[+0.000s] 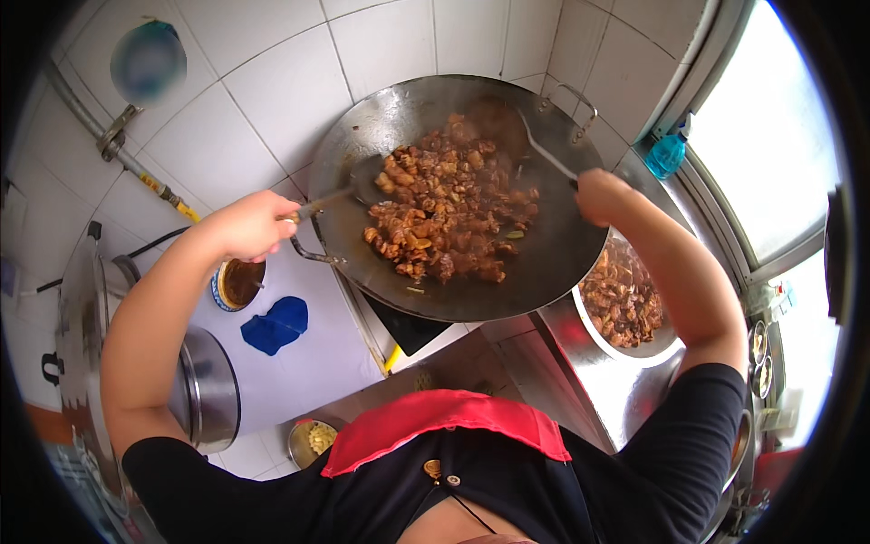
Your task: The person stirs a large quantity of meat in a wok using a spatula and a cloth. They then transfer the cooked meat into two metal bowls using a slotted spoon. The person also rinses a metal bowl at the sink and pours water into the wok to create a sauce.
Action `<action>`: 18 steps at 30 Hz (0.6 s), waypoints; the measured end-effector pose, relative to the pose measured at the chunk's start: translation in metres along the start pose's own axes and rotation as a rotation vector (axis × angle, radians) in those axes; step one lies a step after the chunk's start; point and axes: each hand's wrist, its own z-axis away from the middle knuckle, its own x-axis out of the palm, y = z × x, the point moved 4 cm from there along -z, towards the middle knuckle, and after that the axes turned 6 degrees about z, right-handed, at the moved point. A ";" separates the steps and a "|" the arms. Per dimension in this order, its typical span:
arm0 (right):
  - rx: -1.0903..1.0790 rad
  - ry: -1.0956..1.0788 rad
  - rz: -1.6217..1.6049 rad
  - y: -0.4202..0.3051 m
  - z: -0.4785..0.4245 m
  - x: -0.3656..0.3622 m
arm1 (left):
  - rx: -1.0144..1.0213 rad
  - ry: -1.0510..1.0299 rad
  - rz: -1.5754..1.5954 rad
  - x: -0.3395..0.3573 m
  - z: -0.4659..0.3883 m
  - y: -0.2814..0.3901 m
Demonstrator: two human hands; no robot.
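Note:
A large metal wok (557,272) stands before me with browned chunks of meat (442,204) heaped in its middle and faint steam over them. My left hand (262,224) is closed around the handle of a metal spatula (333,198), whose dark blade rests at the left edge of the meat. On the other side, my right hand (601,197) grips the handle of a metal ladle (544,151); its bowl lies at the upper right of the meat, partly blurred by steam. The wok's left loop handle (316,257) is just below my left hand.
A bowl of similar meat (622,299) sits on the steel counter at the right. At the left are a tub of brown paste (241,284), a blue cloth (275,326) and a steel pot (211,387). A blue spray bottle (666,156) stands by the window.

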 end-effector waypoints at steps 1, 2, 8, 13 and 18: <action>-0.086 -0.042 0.022 -0.013 0.010 -0.001 | -0.031 -0.042 0.091 0.007 0.001 -0.004; -0.168 -0.087 0.044 -0.026 0.025 -0.002 | -0.058 -0.087 0.181 0.016 0.001 -0.007; -0.204 -0.401 -0.572 -0.067 0.077 0.000 | -0.020 -0.151 0.462 0.052 0.013 -0.019; -0.121 -0.534 -1.111 -0.084 0.085 0.008 | 0.146 -0.130 0.283 0.062 0.020 -0.013; -0.146 -0.593 -1.503 -0.085 0.095 0.018 | 0.480 0.095 -0.178 0.070 0.022 -0.007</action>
